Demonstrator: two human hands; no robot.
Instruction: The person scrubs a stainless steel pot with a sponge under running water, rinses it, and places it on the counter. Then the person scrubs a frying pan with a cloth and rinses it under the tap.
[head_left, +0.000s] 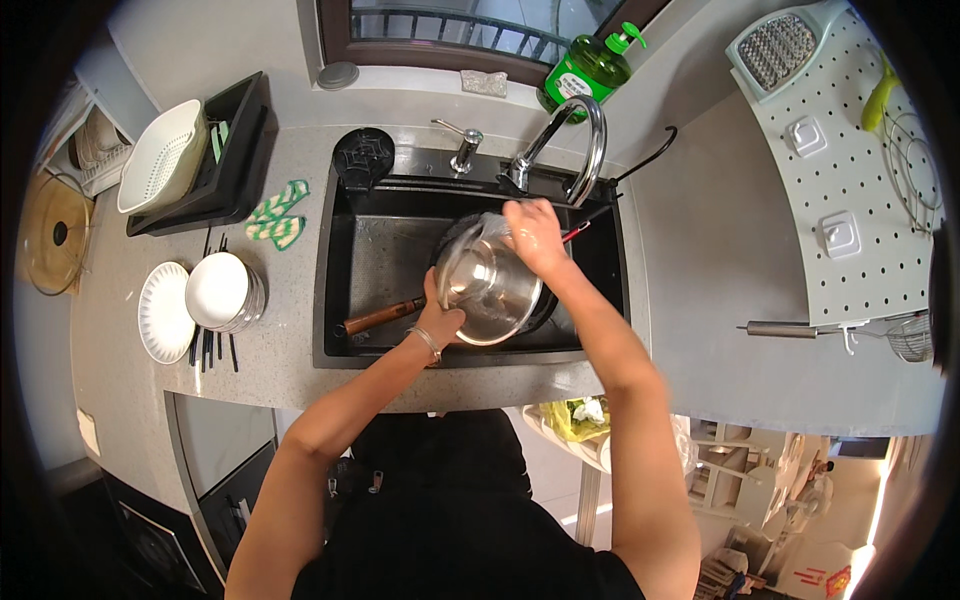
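Note:
A stainless steel bowl (506, 296) is tilted over the black sink (382, 247). Its left rim is gripped by my left hand (442, 311), thumb on the near side. My right hand (534, 229) is at the bowl's far rim with curled, wet-looking fingers. Something translucent and whitish (491, 225) shows beside those fingers; whether it is water or a thin cloth I cannot tell. Beneath the bowl lies a dark pan, mostly hidden, and a wooden handle (384, 316) sticks out to the left. The chrome faucet (596, 142) arches just beyond my right hand.
Left on the counter are stacked white bowls (217, 289), a fluted white plate (165, 311), black chopsticks (234, 352), a green-and-cream cloth (277, 215) and a white colander (165, 157). A green pump bottle (585, 71) stands behind the faucet. A pegboard (855, 187) borders the right.

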